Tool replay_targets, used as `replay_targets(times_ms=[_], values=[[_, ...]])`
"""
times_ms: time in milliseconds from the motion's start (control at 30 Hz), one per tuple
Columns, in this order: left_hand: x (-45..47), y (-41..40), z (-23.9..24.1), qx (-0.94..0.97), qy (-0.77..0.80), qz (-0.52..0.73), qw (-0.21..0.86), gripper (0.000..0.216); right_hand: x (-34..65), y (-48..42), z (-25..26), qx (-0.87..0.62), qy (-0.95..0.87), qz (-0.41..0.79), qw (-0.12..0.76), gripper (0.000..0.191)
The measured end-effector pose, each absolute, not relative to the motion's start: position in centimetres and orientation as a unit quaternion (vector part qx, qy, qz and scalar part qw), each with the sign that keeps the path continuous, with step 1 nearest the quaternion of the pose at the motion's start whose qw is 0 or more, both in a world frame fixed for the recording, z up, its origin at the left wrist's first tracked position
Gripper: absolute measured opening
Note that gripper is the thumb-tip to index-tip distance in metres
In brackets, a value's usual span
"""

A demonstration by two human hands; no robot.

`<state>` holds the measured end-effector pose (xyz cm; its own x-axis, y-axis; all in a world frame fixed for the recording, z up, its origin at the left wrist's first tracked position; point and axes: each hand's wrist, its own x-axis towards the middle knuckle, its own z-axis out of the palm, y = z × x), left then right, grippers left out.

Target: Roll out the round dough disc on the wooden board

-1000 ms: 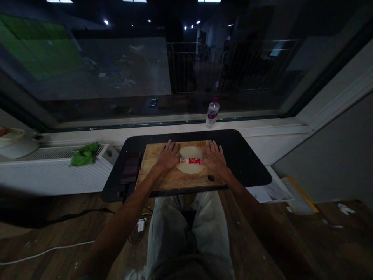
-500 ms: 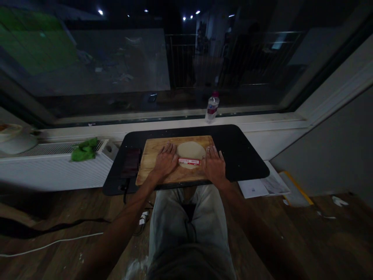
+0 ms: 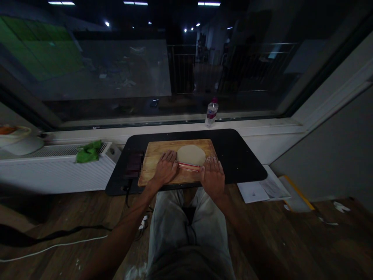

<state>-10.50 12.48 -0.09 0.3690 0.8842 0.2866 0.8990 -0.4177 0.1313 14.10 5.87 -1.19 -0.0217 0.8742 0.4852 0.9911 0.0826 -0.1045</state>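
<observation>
Beyond the board point(image 3: 152, 156), 1 bottle point(image 3: 211, 114).

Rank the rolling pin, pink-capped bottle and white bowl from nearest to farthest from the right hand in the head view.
1. Rolling pin: touching the right hand.
2. Pink-capped bottle: ahead, on the windowsill.
3. White bowl: far left.
</observation>
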Motion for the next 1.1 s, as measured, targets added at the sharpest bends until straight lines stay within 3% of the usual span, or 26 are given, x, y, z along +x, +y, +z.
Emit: replay_targets(times_ms=[300,833,1100], values=[[-10.4,13.0,-0.4,-0.828,-0.54,-0.147,0.04,0.058,14.2,6.3,-0.9,-0.668,-0.701,-0.123,0.216,0.059],[-7.0,16.7,2.0,-0.761,-0.64,-0.091,0.051,0.066,16.8,19.5,4.1,-0.644,-0.765,0.019,-0.006,0.074],[-6.6,12.8,0.0,-0.753,-0.633,-0.168,0.06,0.064,17.8,19.2,2.0,-0.619,-0.784,-0.016,0.036,0.073]])
